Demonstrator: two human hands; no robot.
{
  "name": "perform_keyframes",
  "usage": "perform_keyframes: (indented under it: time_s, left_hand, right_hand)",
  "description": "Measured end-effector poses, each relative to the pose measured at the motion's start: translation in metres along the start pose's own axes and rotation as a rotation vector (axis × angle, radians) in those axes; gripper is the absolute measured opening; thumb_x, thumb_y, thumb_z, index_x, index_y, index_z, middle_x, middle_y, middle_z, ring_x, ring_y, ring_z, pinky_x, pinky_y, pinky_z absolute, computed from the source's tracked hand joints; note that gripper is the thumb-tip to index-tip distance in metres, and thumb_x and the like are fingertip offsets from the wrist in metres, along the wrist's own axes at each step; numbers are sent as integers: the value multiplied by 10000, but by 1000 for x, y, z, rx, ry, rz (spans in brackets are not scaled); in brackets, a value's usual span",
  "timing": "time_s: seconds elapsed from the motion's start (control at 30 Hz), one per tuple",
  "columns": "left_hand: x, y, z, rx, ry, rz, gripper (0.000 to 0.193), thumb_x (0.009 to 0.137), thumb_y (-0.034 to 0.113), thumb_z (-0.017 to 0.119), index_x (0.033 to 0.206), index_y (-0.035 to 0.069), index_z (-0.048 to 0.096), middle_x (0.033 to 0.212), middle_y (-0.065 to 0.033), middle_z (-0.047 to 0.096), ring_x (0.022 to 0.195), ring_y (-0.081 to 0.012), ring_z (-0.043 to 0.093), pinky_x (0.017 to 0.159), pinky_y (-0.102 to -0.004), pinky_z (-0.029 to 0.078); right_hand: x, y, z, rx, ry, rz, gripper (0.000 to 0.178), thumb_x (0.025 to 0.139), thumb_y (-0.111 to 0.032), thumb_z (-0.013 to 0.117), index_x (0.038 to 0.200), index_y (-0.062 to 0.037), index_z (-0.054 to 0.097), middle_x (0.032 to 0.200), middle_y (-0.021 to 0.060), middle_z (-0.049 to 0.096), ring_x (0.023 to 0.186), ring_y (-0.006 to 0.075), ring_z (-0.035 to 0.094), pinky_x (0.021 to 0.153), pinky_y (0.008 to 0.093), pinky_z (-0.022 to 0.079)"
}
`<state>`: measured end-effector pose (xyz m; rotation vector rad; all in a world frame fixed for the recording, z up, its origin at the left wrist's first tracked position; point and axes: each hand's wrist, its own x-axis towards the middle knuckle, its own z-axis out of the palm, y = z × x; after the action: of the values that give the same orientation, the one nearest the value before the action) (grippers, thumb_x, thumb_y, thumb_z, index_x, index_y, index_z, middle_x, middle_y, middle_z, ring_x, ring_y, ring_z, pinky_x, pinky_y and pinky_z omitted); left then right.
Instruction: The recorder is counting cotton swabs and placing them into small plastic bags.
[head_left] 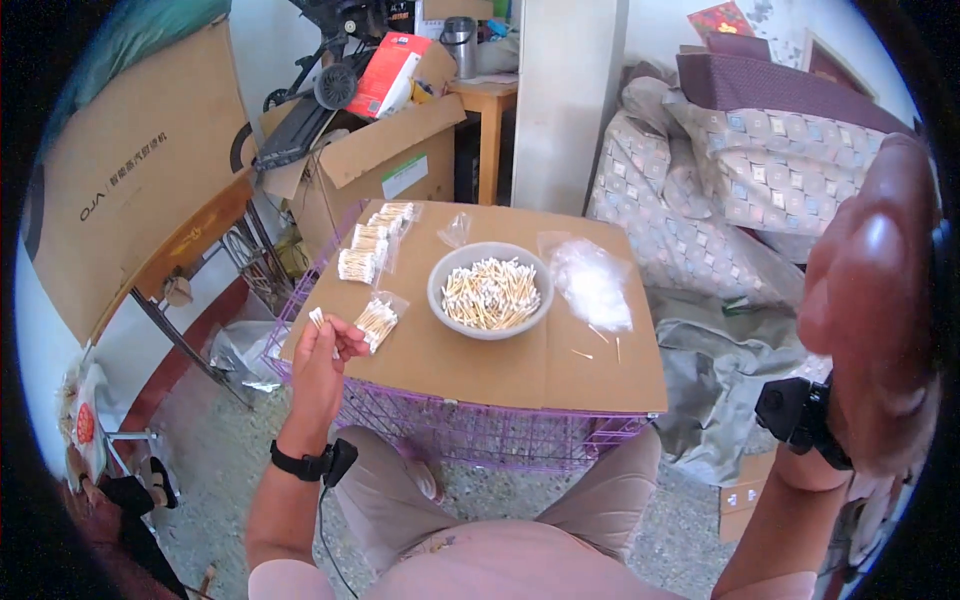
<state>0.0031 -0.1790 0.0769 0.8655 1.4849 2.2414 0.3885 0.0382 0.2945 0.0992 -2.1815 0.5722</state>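
Observation:
My left hand (320, 372) pinches a few cotton swabs (317, 317) over the left side of the cardboard tabletop (490, 375). Right beside its fingers lies a clear bag filled with swabs (377, 324). Farther back on the left, several bundles of swabs (368, 243) rest in clear bags. A grey bowl (437, 303) heaped with loose swabs (490, 292) stands mid-table. My right hand (875, 290) is raised close to the camera, away from the table; its fingers are large, cut by the rim and partly hidden, so its grip is unclear.
Clear plastic bags (592, 280) lie in a pile right of the bowl, with stray swabs (583, 354) in front. A small clear bag (455, 231) sits behind the bowl. Purple wire caging (480, 440) supports the cardboard. Boxes (375, 165) and wrapped cushions (660, 190) stand behind.

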Motion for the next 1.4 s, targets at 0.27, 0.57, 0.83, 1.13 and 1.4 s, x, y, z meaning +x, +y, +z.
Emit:
perform_keyframes:
  time_s: [0.27, 0.57, 0.83, 1.13, 1.4]
  left_hand:
    - [1, -40, 25, -32, -134, -100, 260, 1008, 266, 378, 941, 57, 517, 851, -57, 598, 751, -135, 583, 739, -286, 483]
    - [13, -82, 69, -54, -226, -120, 269, 1010, 274, 369, 921, 62, 508, 828, -51, 586, 747, -131, 578, 722, -280, 488]
    - [14, -100, 78, -57, -204, -157, 269, 1011, 263, 369, 920, 55, 513, 851, -42, 585, 753, -109, 564, 723, -262, 481]
    - [15, -99, 69, -39, -218, -92, 285, 1013, 259, 357, 917, 49, 523, 853, -39, 580, 750, -106, 557, 714, -250, 471]
    - [21, -110, 69, -28, -224, -13, 294, 1015, 256, 351, 911, 44, 526, 825, -34, 578, 751, -107, 563, 713, -258, 479]
  right_hand:
    - [39, 6, 71, 492, -239, -171, 410, 858, -250, 649, 1157, -4, 515, 1033, 230, 626, 762, 258, 647, 630, 348, 563]
    - [15, -62, 99, 1282, -441, 237, 186, 895, -247, 585, 947, -69, 595, 851, 115, 623, 826, 238, 609, 781, 392, 489]
    - [7, -65, 127, 1531, -511, 593, 166, 857, -248, 629, 820, -86, 626, 812, 40, 623, 809, 157, 583, 833, 369, 448]
    - [-77, 164, 138, -53, -481, 454, 349, 790, -56, 608, 1136, -92, 592, 993, 128, 577, 854, 255, 600, 769, 359, 490]
    - [-108, 249, 138, -319, -495, 517, 280, 754, -81, 608, 1033, -86, 634, 960, 167, 568, 877, 321, 586, 781, 379, 489]
